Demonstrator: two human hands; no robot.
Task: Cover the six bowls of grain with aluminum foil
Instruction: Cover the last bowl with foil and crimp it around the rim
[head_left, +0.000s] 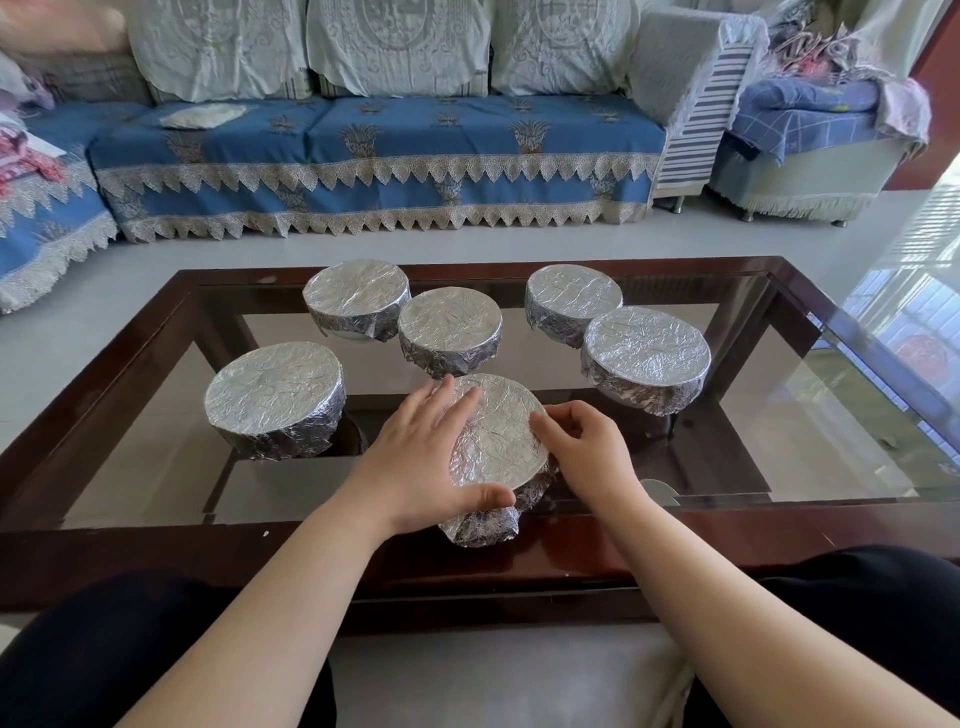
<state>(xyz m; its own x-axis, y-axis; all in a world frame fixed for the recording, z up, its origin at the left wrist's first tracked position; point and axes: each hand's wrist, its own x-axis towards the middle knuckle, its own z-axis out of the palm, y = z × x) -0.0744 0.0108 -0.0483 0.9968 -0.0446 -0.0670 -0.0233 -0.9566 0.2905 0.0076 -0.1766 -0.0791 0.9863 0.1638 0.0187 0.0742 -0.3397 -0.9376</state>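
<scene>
Several bowls wrapped in crinkled aluminum foil stand on a glass-topped coffee table (810, 436). The nearest foil-covered bowl (498, 436) sits by the table's front edge, between my hands. My left hand (421, 457) lies flat on its left side, thumb pressed along the front rim. My right hand (587, 447) has its fingers curled against the right rim, pressing on the foil. Other foil-covered bowls stand at the left (275, 400), back left (356, 299), centre (449, 330), back right (571, 301) and right (647, 358).
The table has a dark wooden frame (104, 374). My knees in dark trousers are under its front edge. Beyond the table is pale floor, then a blue-covered sofa (374, 156) and an armchair (810, 140) at the right.
</scene>
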